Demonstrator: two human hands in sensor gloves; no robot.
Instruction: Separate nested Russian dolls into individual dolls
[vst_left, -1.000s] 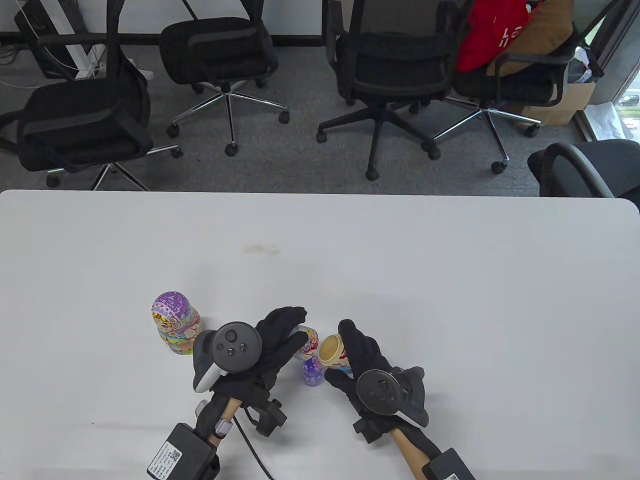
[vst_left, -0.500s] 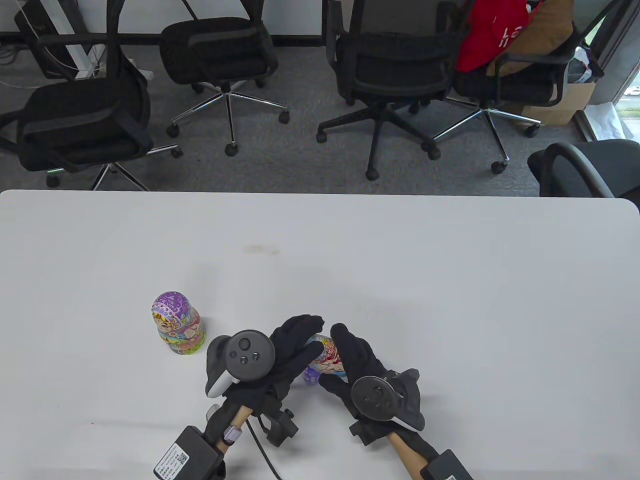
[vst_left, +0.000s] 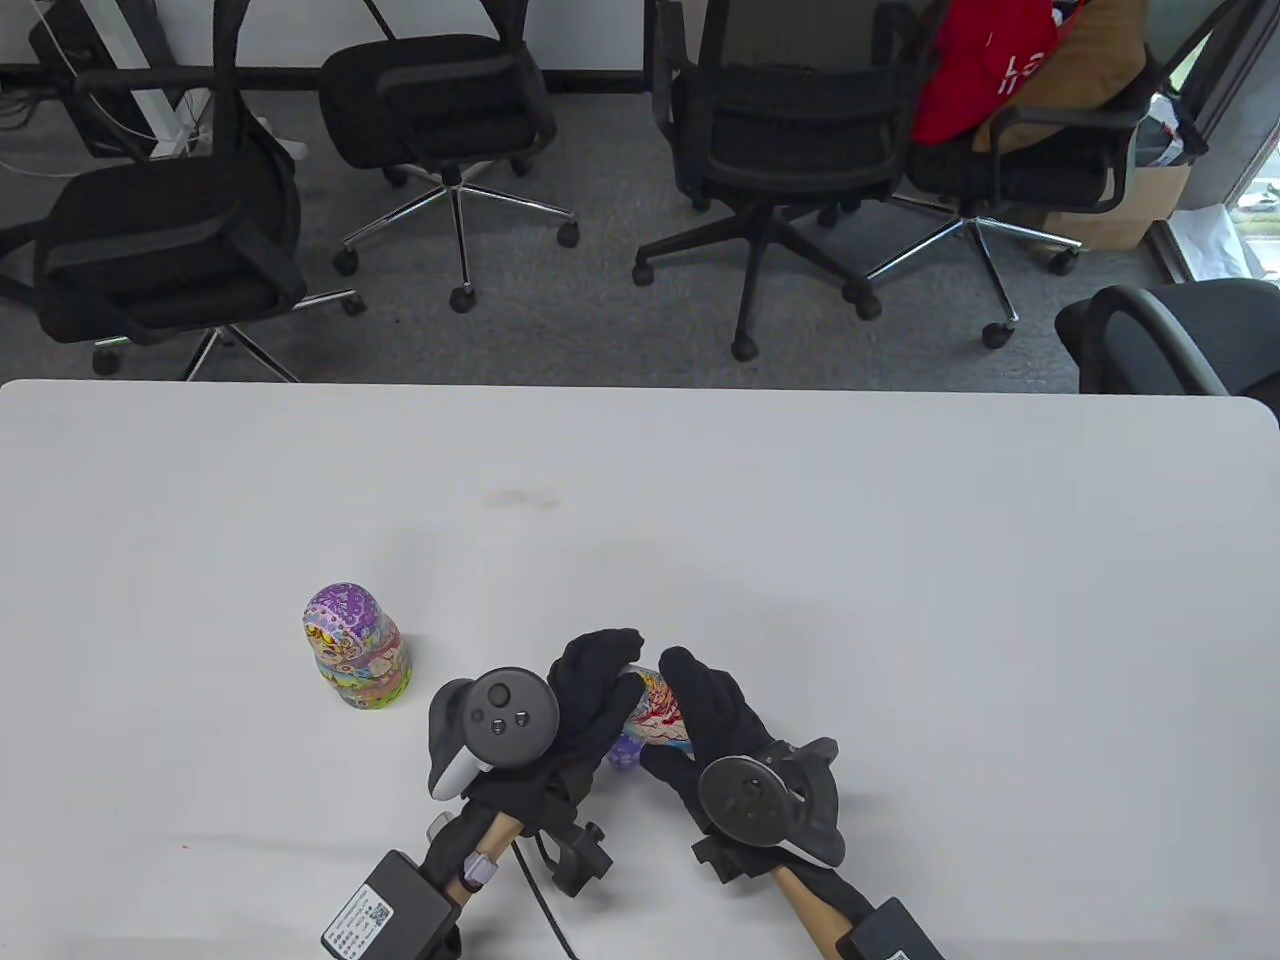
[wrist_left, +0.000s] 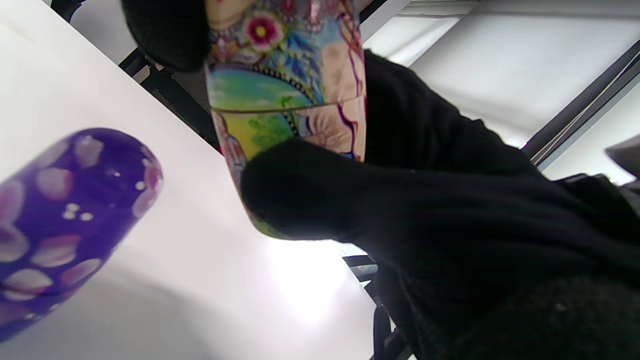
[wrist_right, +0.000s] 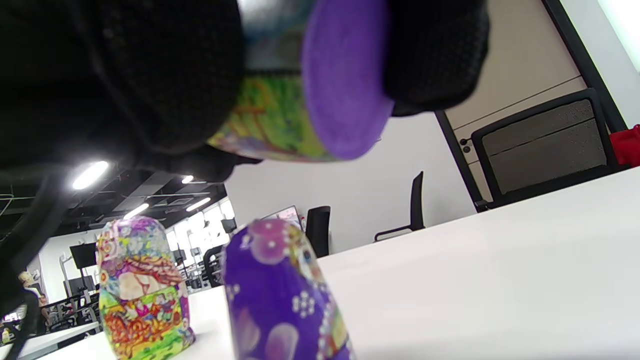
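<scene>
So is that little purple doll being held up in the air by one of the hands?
No, the small purple doll stands on the white table, while both hands grip a different, multicoloured doll above it.

White table (vst_left: 800, 520), black office chairs (vst_left: 790, 130), grey carpet (vst_left: 560, 320)

White table (vst_left: 900, 560) up front with a faint smudge (vst_left: 520, 497) near the middle. Behind it, grey carpet (vst_left: 600, 300) and a bunch of black office chairs (vst_left: 770, 130). Red cloth (vst_left: 985, 60) draped over one chair on the right, cardboard box (vst_left: 1130, 210) just beside it.
</scene>
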